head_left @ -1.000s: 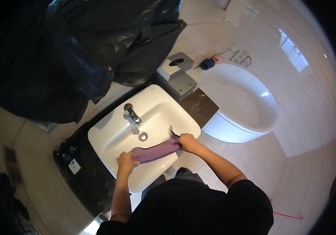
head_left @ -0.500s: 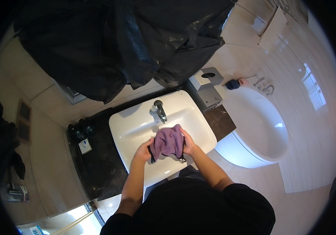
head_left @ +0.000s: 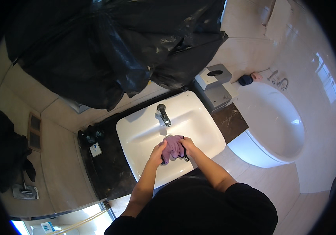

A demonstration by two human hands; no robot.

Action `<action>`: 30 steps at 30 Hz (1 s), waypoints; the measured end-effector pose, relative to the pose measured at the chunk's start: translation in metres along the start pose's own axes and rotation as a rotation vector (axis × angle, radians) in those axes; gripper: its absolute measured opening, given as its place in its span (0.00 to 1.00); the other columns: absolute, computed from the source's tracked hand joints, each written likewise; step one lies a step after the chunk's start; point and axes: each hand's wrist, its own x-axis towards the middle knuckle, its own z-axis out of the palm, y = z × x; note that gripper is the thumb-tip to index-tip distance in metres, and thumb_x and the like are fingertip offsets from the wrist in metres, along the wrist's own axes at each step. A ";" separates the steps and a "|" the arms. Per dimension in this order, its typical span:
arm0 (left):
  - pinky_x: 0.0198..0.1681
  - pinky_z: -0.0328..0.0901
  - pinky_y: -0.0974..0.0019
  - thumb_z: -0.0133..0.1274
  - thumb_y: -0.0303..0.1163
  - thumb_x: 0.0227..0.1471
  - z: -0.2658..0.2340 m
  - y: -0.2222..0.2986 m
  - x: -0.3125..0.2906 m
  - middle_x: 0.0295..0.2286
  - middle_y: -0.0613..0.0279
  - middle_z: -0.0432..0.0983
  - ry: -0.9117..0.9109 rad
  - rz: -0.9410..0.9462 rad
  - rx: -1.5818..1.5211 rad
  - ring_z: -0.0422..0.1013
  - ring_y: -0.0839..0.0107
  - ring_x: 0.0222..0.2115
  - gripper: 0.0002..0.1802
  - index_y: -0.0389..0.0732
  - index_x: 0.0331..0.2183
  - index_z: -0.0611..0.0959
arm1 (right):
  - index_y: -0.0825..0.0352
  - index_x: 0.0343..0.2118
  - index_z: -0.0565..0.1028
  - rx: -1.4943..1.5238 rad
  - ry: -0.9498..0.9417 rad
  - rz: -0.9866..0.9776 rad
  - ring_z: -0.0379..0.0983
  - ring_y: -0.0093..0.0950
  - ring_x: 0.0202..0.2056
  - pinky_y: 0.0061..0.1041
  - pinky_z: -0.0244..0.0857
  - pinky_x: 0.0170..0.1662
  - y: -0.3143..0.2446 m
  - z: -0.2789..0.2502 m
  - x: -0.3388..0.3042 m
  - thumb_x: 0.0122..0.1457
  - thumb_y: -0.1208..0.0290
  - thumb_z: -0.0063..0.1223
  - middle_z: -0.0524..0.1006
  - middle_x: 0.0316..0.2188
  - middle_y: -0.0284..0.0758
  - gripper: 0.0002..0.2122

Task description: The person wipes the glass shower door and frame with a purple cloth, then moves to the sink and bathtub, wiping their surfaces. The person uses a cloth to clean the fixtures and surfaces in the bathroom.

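Note:
A purple cloth [head_left: 172, 147] with a dark edge is bunched between my two hands over the white sink [head_left: 134, 135]. My left hand [head_left: 158, 152] grips its left side, thumb on top. On the cloth's right side, my right hand [head_left: 188, 145] has its fingers closed on the edge; a small dark loop hangs there. Just beyond the cloth stands the chrome faucet [head_left: 164, 115], and no running water shows. The undersides of the fingers are hidden by the cloth.
Dark stone counter [head_left: 111, 172] surrounds the sink. A grey tissue box [head_left: 215, 76] stands at the back right, near a white bathtub [head_left: 271, 121]. Small dark bottles [head_left: 91, 135] sit at the left. Black plastic sheeting [head_left: 109, 51] hangs over the far wall.
The cloth has been gathered narrower, and my hands have come closer together. The whole view has shifted, so the sink appears slightly further right.

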 end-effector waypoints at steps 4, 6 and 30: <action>0.55 0.67 0.59 0.54 0.48 0.61 0.009 0.008 -0.002 0.47 0.55 0.75 -0.057 0.085 -0.098 0.73 0.64 0.48 0.29 0.33 0.52 0.73 | 0.72 0.51 0.70 0.158 0.076 -0.032 0.76 0.37 0.45 0.40 0.75 0.47 -0.002 -0.005 0.007 0.62 0.77 0.44 0.78 0.42 0.43 0.14; 0.54 0.67 0.59 0.54 0.45 0.60 0.010 0.009 0.000 0.47 0.55 0.75 0.010 0.113 -0.088 0.73 0.64 0.48 0.28 0.32 0.51 0.73 | 0.70 0.51 0.70 0.509 -0.155 0.142 0.76 0.37 0.46 0.42 0.74 0.49 -0.009 -0.014 0.004 0.62 0.75 0.46 0.78 0.44 0.42 0.14; 0.46 0.67 0.65 0.64 0.39 0.53 0.085 -0.050 0.084 0.40 0.56 0.75 0.277 0.172 0.591 0.70 0.68 0.41 0.28 0.38 0.51 0.75 | 0.69 0.56 0.69 0.333 -0.511 0.111 0.75 0.32 0.51 0.33 0.69 0.56 -0.043 -0.109 -0.001 0.60 0.66 0.58 0.76 0.51 0.40 0.23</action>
